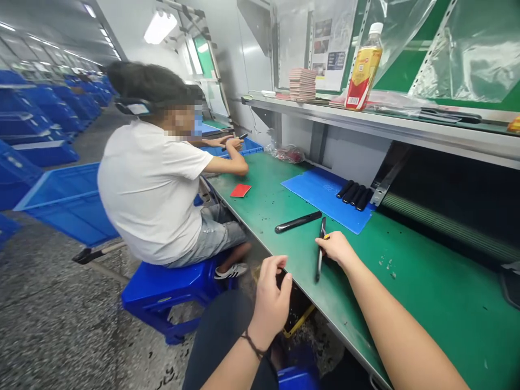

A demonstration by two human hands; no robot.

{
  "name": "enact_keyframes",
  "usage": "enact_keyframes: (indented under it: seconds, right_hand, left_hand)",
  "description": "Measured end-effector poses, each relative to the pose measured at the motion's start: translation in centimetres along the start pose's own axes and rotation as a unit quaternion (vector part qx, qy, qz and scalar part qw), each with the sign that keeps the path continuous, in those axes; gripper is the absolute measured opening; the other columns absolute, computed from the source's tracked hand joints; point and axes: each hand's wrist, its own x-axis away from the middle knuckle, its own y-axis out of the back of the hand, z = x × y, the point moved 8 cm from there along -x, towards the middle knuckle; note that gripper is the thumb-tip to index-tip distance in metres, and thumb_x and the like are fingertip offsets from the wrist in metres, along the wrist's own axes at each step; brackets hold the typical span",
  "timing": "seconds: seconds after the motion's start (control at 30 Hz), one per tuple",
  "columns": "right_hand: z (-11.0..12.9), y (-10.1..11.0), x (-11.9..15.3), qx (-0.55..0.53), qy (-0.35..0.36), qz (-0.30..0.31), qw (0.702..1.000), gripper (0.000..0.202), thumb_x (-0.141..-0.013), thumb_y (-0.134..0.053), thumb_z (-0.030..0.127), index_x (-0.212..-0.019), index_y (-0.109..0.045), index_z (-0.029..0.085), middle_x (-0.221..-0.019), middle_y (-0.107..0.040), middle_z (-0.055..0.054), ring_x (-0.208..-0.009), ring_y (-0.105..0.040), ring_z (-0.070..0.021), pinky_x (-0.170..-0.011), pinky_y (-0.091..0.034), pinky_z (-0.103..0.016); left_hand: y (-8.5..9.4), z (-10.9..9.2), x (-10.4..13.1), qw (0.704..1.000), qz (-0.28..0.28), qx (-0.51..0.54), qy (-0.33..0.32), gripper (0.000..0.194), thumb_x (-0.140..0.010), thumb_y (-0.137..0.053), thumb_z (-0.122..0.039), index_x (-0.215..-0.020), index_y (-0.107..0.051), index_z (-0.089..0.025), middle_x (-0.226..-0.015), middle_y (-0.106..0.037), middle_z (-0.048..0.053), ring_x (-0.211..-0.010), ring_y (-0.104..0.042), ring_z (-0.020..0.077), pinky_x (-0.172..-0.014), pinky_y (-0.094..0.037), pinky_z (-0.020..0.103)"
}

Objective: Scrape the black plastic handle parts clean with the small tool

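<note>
My right hand (338, 247) is closed over the green table, gripping a slim dark tool with a yellow part (323, 227). A dark length sticks out below the fingers too; whether it is the same piece I cannot tell. Just left of it, a long glossy black handle-shaped piece (298, 222) lies flat on the table. My left hand (271, 295) hovers by the table's front edge, fingers loosely curled and thumb apart, with nothing visible in it. Several short black cylindrical pieces (354, 195) rest in a row on a blue sheet (312, 187) farther back.
Left of me, a person in a white shirt (150, 179) sits on a blue stool (162, 292), handling a dark piece. A red square (241, 190) lies on the green table (410, 271). Overhead, a shelf (325, 108) holds a drink bottle (364, 67) and stacked pink pieces (302, 84).
</note>
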Motion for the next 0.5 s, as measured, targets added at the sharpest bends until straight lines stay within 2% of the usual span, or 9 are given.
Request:
enact_keyframes:
  seconds: [0.1,0.2,0.27,0.37,0.5]
  right_hand:
    - [-0.9,0.0,-0.4,-0.006,-0.004,-0.001,1.0,0.033,-0.105,-0.064,0.047,-0.113,-0.069,0.015,-0.105,-0.072,-0.005,-0.087,-0.07,-0.015,-0.08,-0.061,-0.033]
    - [-1.5,3.0,0.0,0.011,-0.005,-0.062,0.998,0.032,-0.105,-0.063,0.046,-0.116,-0.069,0.016,-0.111,-0.072,-0.006,-0.095,-0.07,-0.0171,-0.088,-0.061,-0.037]
    - [-2.8,6.9,0.1,0.037,-0.03,-0.13,0.99,0.032,-0.105,-0.063,0.045,-0.119,-0.069,0.017,-0.116,-0.071,-0.007,-0.102,-0.07,-0.0188,-0.093,-0.06,-0.04]
    - [-6.9,14.6,-0.2,0.087,-0.11,-0.226,0.964,0.034,-0.104,-0.064,0.045,-0.124,-0.068,0.018,-0.124,-0.069,-0.008,-0.11,-0.068,-0.0215,-0.099,-0.059,-0.044]
    - [-14.1,24.8,-0.8,0.133,-0.213,-0.297,0.921,0.04,-0.102,-0.068,0.043,-0.13,-0.065,0.015,-0.133,-0.066,-0.012,-0.118,-0.066,-0.025,-0.103,-0.057,-0.047]
  left_hand:
    - [-2.9,-2.0,0.0,0.993,0.054,-0.067,-0.083,0.03,-0.103,-0.048,-0.023,-0.13,-0.06,-0.019,-0.128,-0.059,0.015,-0.121,-0.06,0.0288,-0.103,-0.053,0.046]
    - [-6.0,-2.6,-0.4,0.979,0.096,-0.121,-0.135,0.036,-0.102,-0.048,-0.021,-0.136,-0.059,-0.017,-0.132,-0.059,0.017,-0.125,-0.059,0.0303,-0.106,-0.052,0.049]
    - [-8.1,-2.3,-0.5,0.965,0.125,-0.165,-0.163,0.037,-0.102,-0.05,-0.023,-0.136,-0.062,-0.017,-0.135,-0.061,0.017,-0.128,-0.058,0.0324,-0.109,-0.05,0.052]
    - [-10.6,-1.3,-0.4,0.94,0.148,-0.246,-0.184,0.04,-0.101,-0.052,-0.03,-0.135,-0.066,-0.016,-0.14,-0.063,0.019,-0.133,-0.057,0.0366,-0.114,-0.045,0.058]
    - [-12.3,0.6,-0.5,0.908,0.167,-0.34,-0.18,0.054,-0.1,-0.045,-0.04,-0.144,-0.063,-0.013,-0.156,-0.056,0.021,-0.15,-0.043,0.0402,-0.125,-0.021,0.071]
